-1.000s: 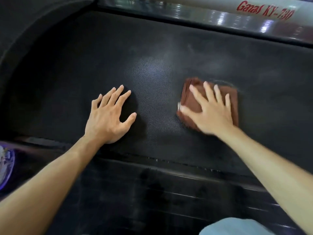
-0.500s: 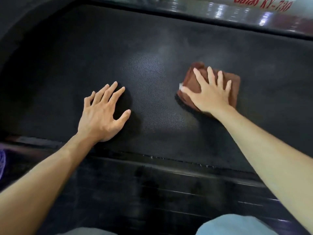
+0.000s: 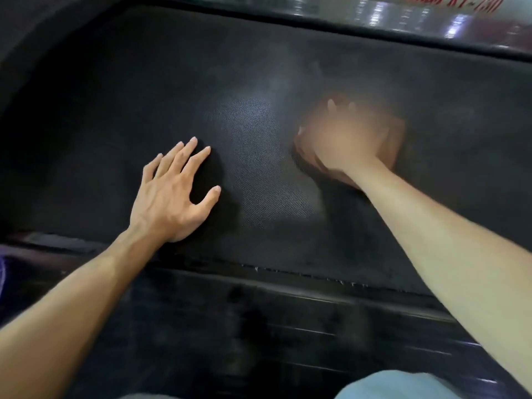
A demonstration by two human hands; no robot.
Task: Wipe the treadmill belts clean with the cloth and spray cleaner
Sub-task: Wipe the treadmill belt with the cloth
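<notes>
Textured black belt (image 3: 121, 110) (brown cloth (image 3: 395, 136) blurred)

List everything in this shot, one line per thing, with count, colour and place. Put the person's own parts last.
treadmill belt: one, black and textured, fills most of the frame.
cloth: one, brown, on the belt right of centre, under the right hand, blurred.
near side rail: one, black with ridges, along the belt's near edge.
far side rail: one, glossy, with red lettering too blurred to read, along the top edge.
light blue fabric: one patch, bottom edge right of centre; probably the person's clothing.
purple-edged thing: one, at the left edge, too cut off to name.
left hand: one, fingers spread, flat on the belt left of centre.
right hand: one, on the cloth, motion-blurred.
</notes>
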